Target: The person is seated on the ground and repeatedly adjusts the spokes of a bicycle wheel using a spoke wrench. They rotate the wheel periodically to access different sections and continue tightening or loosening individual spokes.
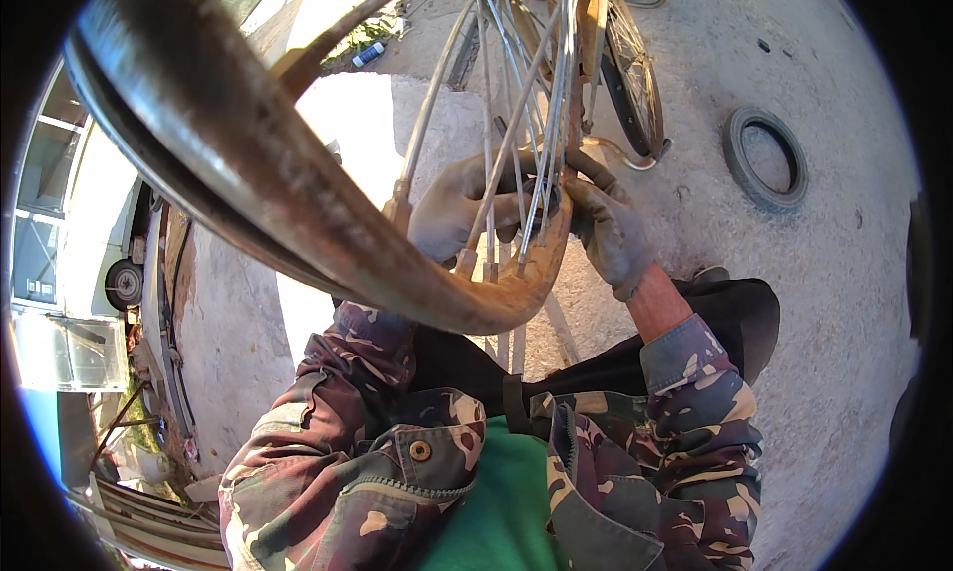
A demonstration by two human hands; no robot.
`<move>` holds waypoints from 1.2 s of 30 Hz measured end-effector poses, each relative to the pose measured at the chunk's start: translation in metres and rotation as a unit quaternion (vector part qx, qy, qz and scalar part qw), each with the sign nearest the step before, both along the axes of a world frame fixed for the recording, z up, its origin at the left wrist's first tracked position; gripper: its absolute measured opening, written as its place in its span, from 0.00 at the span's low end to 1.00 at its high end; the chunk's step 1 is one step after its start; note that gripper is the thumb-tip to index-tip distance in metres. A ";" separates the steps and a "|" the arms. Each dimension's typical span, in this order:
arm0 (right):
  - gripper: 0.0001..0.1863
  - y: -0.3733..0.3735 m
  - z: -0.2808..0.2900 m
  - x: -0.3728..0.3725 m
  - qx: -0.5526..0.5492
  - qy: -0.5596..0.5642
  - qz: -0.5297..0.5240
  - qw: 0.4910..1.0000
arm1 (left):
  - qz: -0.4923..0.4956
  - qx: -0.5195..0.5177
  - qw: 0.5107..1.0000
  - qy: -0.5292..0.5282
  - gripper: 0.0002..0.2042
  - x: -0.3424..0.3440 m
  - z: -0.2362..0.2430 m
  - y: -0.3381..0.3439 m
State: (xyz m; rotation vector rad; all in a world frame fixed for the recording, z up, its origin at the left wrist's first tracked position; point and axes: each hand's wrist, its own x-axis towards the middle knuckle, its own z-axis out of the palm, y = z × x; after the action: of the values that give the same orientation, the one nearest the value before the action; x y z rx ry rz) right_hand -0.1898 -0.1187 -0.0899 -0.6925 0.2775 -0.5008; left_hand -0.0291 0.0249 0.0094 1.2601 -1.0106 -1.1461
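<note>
A large rusty bicycle wheel rim point(427, 283) curves over my lap, with several rusty and silver spokes point(428, 114) rising from it. My left hand point(452, 214), in a grey glove, is behind the spokes with its fingers curled; what they grip is partly hidden. My right hand point(611, 233), also gloved, is closed on the right side of the rim beside the spoke ends. Its fingertips are partly hidden by the metal.
Another spoked wheel point(635, 109) stands beyond my hands. A loose black tyre point(737, 154) lies on the concrete at right, a plastic bottle point(367, 54) near the top. At left are a small wheel point(124, 284), glass panes point(42, 253) and long metal pieces point(159, 511).
</note>
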 end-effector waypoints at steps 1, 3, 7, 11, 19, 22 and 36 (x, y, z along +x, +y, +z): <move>0.27 0.000 0.000 0.000 0.004 -0.002 0.000 1.000 | -0.017 -0.005 1.000 0.015 0.34 0.004 -0.004 -0.002; 0.28 0.002 0.002 0.001 0.013 -0.007 0.002 1.000 | -0.050 -0.016 0.998 0.043 0.39 0.010 -0.009 -0.006; 0.29 0.004 0.003 0.004 0.014 -0.014 0.015 1.000 | -0.172 -0.016 0.981 0.085 0.39 0.023 -0.002 -0.019; 0.29 -0.001 -0.008 0.007 0.013 -0.019 0.006 1.000 | -0.176 -0.052 0.980 0.071 0.34 0.017 -0.005 -0.030; 0.27 0.001 -0.006 0.008 0.002 0.001 -0.008 1.000 | -0.052 0.016 0.997 0.053 0.31 0.010 -0.002 -0.013; 0.27 0.003 -0.002 0.009 -0.001 -0.002 -0.016 1.000 | -0.034 0.020 0.999 -0.011 0.28 0.003 0.010 -0.014; 0.40 0.005 0.021 -0.006 -0.046 -0.036 0.045 0.997 | 0.086 -0.016 0.993 -0.073 0.14 -0.025 0.017 -0.019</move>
State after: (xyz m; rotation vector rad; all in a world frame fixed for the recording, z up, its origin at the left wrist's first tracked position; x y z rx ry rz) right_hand -0.1957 -0.1139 -0.0692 -0.7709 0.1545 -0.4530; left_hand -0.0541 0.0056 0.0269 1.3930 -1.0028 -0.9130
